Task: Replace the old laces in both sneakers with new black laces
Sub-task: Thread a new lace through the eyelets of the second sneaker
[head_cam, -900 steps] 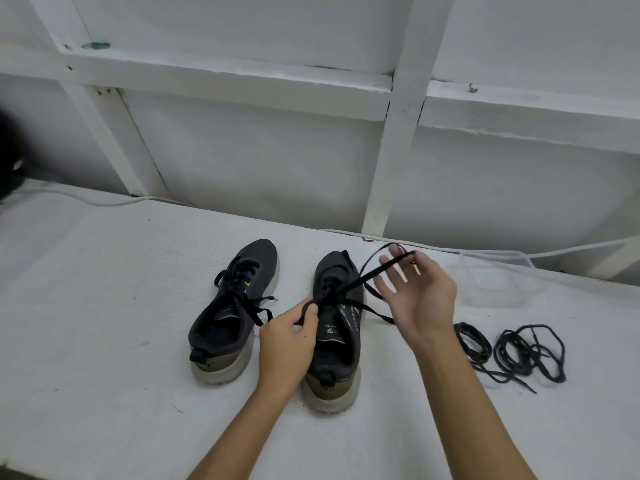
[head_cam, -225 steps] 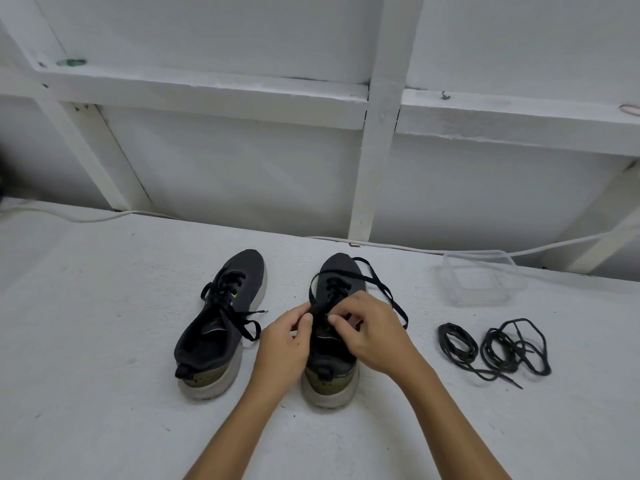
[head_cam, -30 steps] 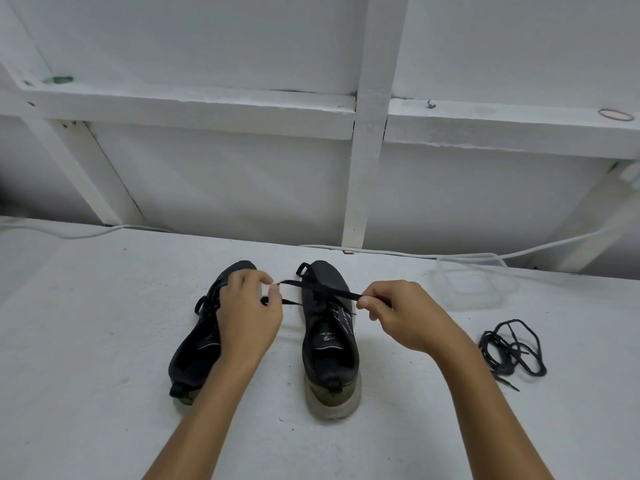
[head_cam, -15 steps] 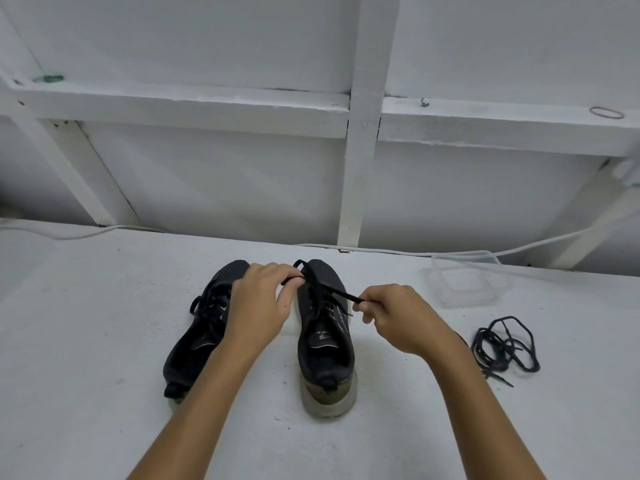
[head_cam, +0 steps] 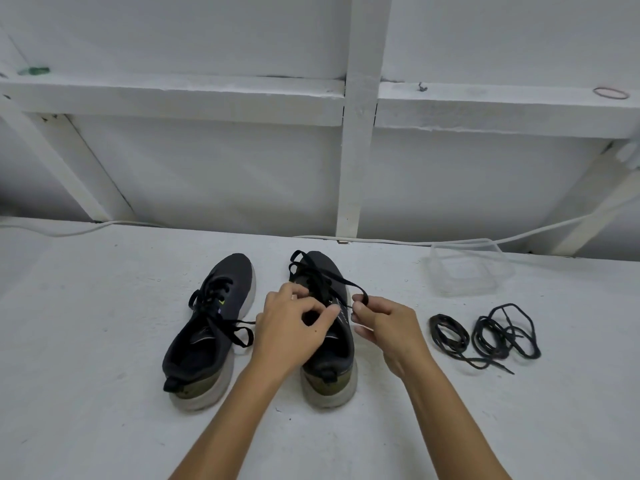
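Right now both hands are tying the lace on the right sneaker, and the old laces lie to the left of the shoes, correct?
Not quite: in the head view the old laces lie right of the shoes, beside the right sneaker. The rest holds.

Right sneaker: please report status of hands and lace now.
Both hands pinching lace: left hand, right hand. Black lace loose over right sneaker, bow unfinished. Nothing in the way.

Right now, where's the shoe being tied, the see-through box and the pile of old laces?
right sneaker (head_cam: 330,372), head view, on its heel collar.
clear box (head_cam: 468,273), head view, on its front wall.
old laces (head_cam: 485,336), head view, on the coiled middle.
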The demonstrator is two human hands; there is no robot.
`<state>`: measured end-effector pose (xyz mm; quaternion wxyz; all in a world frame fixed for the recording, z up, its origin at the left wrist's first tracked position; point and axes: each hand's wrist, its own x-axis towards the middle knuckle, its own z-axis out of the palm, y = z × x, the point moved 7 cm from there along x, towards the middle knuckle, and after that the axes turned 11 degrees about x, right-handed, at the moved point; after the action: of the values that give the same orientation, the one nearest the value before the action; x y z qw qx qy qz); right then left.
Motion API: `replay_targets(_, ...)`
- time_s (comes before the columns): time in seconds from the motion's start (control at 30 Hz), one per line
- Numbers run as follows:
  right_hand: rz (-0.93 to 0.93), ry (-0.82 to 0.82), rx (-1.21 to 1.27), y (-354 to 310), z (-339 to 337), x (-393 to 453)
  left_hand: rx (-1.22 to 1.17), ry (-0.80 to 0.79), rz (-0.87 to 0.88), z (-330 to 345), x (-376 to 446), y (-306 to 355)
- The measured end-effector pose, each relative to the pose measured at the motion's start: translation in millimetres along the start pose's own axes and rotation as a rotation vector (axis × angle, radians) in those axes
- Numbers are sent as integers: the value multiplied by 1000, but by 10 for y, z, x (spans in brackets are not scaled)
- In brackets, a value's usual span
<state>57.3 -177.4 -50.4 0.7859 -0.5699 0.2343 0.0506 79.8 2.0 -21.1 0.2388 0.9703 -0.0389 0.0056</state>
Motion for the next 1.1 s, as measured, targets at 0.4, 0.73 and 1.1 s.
replay_targets(0.4, -270, -30, -218, -31, 124, -27, -219, -103, 5, 156, 2, -44)
replay_targets(0.73, -456, -22, -395, -158, 177, -122, -186, -139, 69, 132, -24, -6)
replay_targets(1.1, -467, -113, -429, -97, 225, -185, -58, 8, 70, 102, 4, -24)
